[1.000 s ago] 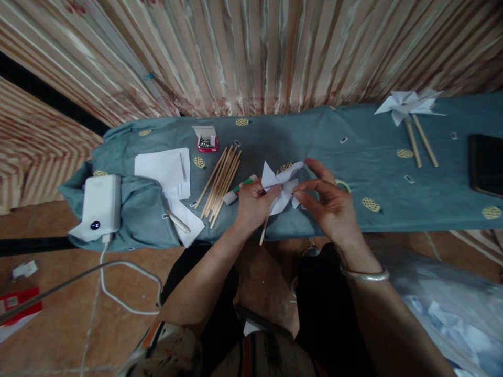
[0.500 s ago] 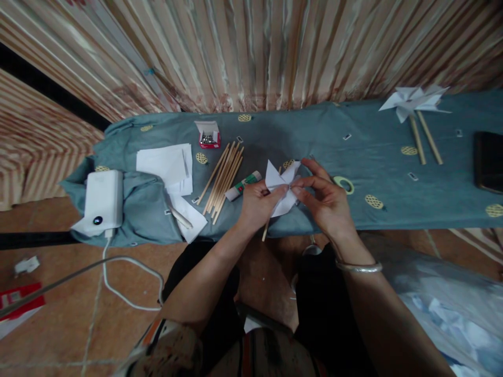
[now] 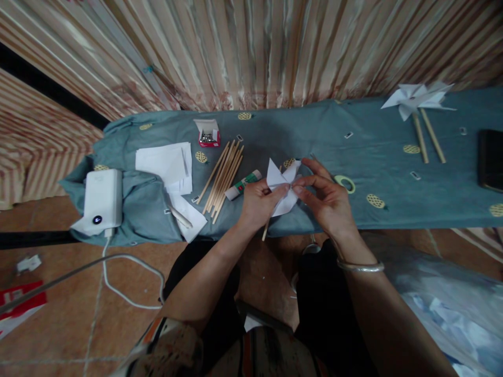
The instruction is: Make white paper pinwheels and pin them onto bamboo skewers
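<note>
A white paper pinwheel point(image 3: 290, 203) is held low over the front edge of the cloth. My left hand point(image 3: 255, 205) is closed on its left side, with the thumb pressed on the paper near the centre. My right hand point(image 3: 328, 201) pinches at the pinwheel's middle with thumb and forefinger; whether a tiny pin sits between them is too small to tell. Behind the paper runs a thin wooden stick point(image 3: 266, 229), partly hidden. Beside my left hand lies a glue stick point(image 3: 242, 185). Green-handled scissors point(image 3: 349, 183) lie partly under my right hand.
Several wooden sticks point(image 3: 223, 180), a small red box of metal pins point(image 3: 208, 137) and white paper sheets point(image 3: 163, 163) lie leftward. A white power bank point(image 3: 102, 199) has a cable attached. Finished pinwheels point(image 3: 416, 99) and a dark object point(image 3: 490, 159) are at right.
The view has shifted very slightly. Both hands stay at the pinwheel's centre, with barely any movement of the fingers.
</note>
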`<state>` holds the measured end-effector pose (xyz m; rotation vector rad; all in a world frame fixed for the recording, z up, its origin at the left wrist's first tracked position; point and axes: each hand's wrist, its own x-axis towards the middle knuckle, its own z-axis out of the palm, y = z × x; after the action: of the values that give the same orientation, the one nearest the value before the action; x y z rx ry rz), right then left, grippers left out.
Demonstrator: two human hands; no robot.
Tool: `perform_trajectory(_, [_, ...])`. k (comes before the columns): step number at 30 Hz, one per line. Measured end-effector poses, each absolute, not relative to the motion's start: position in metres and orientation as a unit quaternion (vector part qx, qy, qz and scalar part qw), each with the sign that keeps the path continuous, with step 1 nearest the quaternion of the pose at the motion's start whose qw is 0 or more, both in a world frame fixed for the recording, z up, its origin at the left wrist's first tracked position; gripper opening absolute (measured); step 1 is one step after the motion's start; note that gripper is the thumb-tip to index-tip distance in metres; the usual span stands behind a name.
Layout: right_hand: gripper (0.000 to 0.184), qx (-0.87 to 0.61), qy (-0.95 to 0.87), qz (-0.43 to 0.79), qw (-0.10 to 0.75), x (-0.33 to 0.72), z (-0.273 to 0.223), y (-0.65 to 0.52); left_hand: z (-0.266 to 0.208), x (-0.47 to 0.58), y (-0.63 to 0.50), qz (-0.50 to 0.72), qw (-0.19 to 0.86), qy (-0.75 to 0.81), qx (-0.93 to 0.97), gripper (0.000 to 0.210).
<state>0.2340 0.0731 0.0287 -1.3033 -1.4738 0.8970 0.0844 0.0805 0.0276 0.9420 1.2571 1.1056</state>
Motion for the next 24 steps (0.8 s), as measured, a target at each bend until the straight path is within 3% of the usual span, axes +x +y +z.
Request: perform_trajectory(24, [0.005, -0.536, -0.605, 0.364, 0.462, 0.2357, 0.0287, 0.0728, 0.0253, 0.0854, 0.0809, 0.473, 0.577, 0.535, 0.396, 0.007])
